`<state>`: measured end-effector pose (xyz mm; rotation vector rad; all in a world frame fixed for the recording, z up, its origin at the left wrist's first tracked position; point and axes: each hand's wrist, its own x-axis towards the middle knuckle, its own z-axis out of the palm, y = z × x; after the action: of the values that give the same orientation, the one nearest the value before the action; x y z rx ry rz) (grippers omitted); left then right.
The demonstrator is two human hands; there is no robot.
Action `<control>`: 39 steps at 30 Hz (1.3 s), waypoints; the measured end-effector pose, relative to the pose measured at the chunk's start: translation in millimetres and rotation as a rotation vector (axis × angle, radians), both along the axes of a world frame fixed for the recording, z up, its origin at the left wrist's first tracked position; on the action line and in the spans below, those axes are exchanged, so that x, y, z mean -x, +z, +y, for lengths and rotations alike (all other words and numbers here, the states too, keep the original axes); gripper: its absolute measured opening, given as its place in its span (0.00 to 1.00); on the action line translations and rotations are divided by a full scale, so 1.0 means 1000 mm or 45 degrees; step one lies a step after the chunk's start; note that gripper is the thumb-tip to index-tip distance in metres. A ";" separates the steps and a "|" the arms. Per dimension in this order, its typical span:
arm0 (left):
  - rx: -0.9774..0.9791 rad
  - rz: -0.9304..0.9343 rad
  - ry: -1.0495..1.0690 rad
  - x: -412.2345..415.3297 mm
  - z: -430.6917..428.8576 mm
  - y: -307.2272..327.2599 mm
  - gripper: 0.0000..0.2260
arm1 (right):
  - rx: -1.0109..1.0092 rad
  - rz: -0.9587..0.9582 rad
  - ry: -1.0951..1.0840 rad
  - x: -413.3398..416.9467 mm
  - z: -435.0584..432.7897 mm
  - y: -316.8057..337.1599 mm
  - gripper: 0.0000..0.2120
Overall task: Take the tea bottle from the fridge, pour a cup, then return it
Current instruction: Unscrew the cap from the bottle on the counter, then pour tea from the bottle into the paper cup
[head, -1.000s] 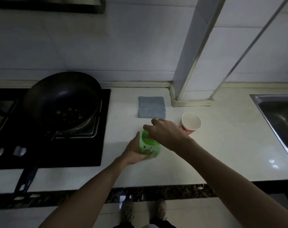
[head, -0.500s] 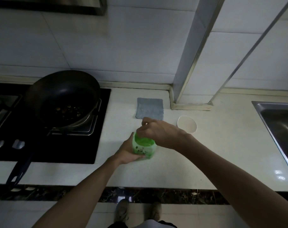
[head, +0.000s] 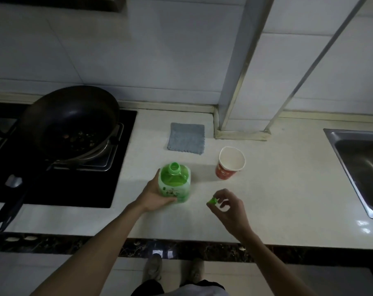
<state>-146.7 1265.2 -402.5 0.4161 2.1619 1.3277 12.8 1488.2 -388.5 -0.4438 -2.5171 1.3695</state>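
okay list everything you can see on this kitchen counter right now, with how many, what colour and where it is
tea bottle: one, green, uncapped, upright on the counter, centre
cap: one, green, pinched in the right fingers, right of the bottle
cup: one, red outside and white inside, right of and behind the bottle
cloth: one, grey, folded flat near the wall
pan: one, black, on the stove, left
stove: one, black, left end of the counter
sink: one, steel, far right
counter: one, white
left hand: gripping the bottle's side
right hand: holding the cap above the counter
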 end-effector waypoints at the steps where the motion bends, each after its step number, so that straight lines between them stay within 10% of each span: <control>1: 0.010 0.000 0.014 -0.001 0.001 -0.001 0.37 | 0.001 -0.031 -0.029 -0.004 0.003 -0.011 0.12; 22: 0.037 -0.033 0.088 -0.010 0.007 -0.002 0.33 | -0.293 -0.213 -0.013 -0.017 0.017 -0.061 0.23; 29: 0.024 -0.081 0.141 -0.014 0.011 -0.002 0.32 | 0.256 -0.119 -0.458 0.021 0.071 -0.035 0.39; 39: -0.020 -0.129 0.187 -0.017 0.013 -0.003 0.31 | 0.441 -0.063 -0.123 0.066 0.096 -0.029 0.47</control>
<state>-130.0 1278.7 -405.7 0.1942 2.1335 1.4141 -53.4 1584.5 -418.0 -0.6624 -2.2620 1.7805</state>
